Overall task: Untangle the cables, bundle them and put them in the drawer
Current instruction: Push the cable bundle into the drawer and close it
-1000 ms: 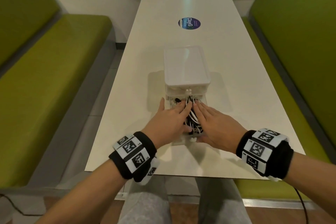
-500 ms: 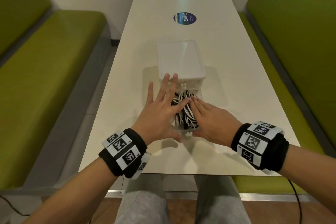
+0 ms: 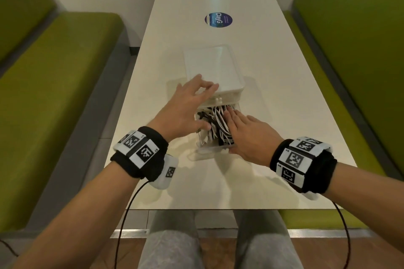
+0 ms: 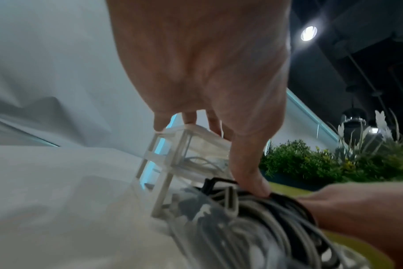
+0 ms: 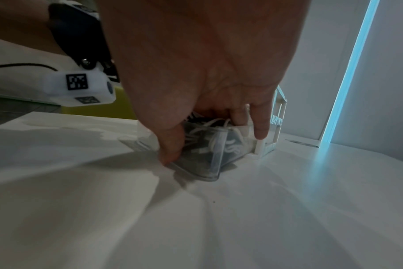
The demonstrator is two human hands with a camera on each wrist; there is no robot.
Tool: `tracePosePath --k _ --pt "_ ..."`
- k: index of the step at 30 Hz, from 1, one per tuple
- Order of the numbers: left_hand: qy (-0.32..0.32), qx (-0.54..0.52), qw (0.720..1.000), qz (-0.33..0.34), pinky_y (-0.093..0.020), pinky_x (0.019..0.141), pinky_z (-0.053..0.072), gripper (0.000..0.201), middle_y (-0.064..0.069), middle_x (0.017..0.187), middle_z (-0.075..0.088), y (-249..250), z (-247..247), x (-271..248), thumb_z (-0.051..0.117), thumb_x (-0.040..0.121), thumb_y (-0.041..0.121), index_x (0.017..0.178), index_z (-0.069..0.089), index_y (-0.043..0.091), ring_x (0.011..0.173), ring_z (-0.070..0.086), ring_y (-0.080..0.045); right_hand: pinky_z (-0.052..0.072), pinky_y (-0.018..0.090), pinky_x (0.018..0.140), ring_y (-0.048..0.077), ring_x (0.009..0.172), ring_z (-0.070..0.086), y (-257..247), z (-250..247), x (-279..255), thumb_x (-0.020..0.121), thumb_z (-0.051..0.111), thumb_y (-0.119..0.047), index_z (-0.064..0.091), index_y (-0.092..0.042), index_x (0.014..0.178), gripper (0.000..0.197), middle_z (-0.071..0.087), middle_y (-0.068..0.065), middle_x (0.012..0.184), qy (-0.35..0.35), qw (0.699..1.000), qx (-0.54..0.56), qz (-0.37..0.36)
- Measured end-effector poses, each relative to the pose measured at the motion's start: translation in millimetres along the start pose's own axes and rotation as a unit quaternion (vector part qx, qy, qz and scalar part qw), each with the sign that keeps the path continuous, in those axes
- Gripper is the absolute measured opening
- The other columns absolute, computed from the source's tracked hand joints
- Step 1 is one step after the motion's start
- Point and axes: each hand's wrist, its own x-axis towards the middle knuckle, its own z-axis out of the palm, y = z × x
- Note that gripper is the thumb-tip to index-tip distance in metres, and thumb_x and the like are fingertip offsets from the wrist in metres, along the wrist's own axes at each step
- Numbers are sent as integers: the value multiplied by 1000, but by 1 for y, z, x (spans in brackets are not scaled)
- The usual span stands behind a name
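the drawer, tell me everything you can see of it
The drawer is a clear plastic tray pulled out toward the person from the bottom of a small white drawer unit on the table. It is packed with coiled black and white cables. The right hand lies flat on the cables, thumb against the drawer's front; the left hand reaches to the unit's top, thumb on the cables.

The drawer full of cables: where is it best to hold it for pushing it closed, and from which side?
Probably the drawer is best held at its clear front wall, from the person's side. It sticks out of the white box toward them, so that flat wall faces the push. The right hand already has its thumb there, fingers flat on the cables; the left hand steadies the box.
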Motion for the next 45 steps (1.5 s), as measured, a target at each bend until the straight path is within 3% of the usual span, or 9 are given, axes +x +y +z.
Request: tracePosePath --k 3,7,16,21,27,31,36,41,45 --pt "1 -13 1000 20 -36 117 24 93 0 152 29 -7 8 -3 80 75 16 151 29 22 148 13 -21 24 43 118 28 150 8 4 2 1 94 47 -53 -5 2 151 94 -1 20 161 1 1000 -3 1" --pt "38 11 999 31 -38 114 31 87 -1 149 33 -9 13 -3 78 76 12 150 33 20 147 17 -22 22 46 116 29 149 10 6 4 0 95 45 -53 -4 3 151 93 1 20 161 0 1000 -15 -3" --pt "59 43 997 2 -50 110 35 102 1 148 29 -3 25 -1 86 63 34 147 29 27 147 14 -22 20 46 117 29 150 8 3 4 3 97 46 -48 -7 4 150 91 -1 21 161 -15 999 -46 7" --pt "30 -34 998 42 -43 119 21 96 -2 158 22 -11 18 -3 80 74 35 152 26 21 150 6 -21 19 49 118 31 150 6 -5 -3 6 101 41 -42 -9 6 149 84 -2 23 160 -44 996 -66 28" --pt "35 -55 997 40 -34 121 16 96 5 159 24 -12 16 -5 69 71 60 150 32 20 150 7 -15 13 50 118 30 150 0 -16 -10 16 101 39 -38 -13 6 148 83 -4 21 161 -67 994 -57 62" --pt "126 -78 989 20 -34 119 24 69 4 152 39 -7 26 -3 74 82 34 143 46 19 147 21 -16 12 51 118 29 150 -1 -12 -6 15 100 41 -43 -14 4 148 86 -5 19 161 -51 996 -43 53" --pt "150 -97 984 3 -37 117 28 69 6 150 43 -3 33 -2 78 78 18 140 49 19 146 23 -15 7 50 119 30 150 -3 -9 -1 13 96 49 -47 -8 2 150 93 -2 19 161 -5 999 -12 41" --pt "156 -107 982 1 -36 117 28 70 6 149 44 -4 34 -2 78 76 12 139 50 19 145 25 -16 33 46 112 40 141 31 -5 4 8 78 76 -41 24 0 149 98 31 28 151 83 997 7 -6" --pt "161 -86 983 15 -34 117 29 67 5 150 43 -7 34 -2 74 79 6 140 49 18 145 26 -15 46 42 100 44 134 41 -2 6 4 75 72 -4 28 -3 150 87 37 26 149 122 989 27 -73"
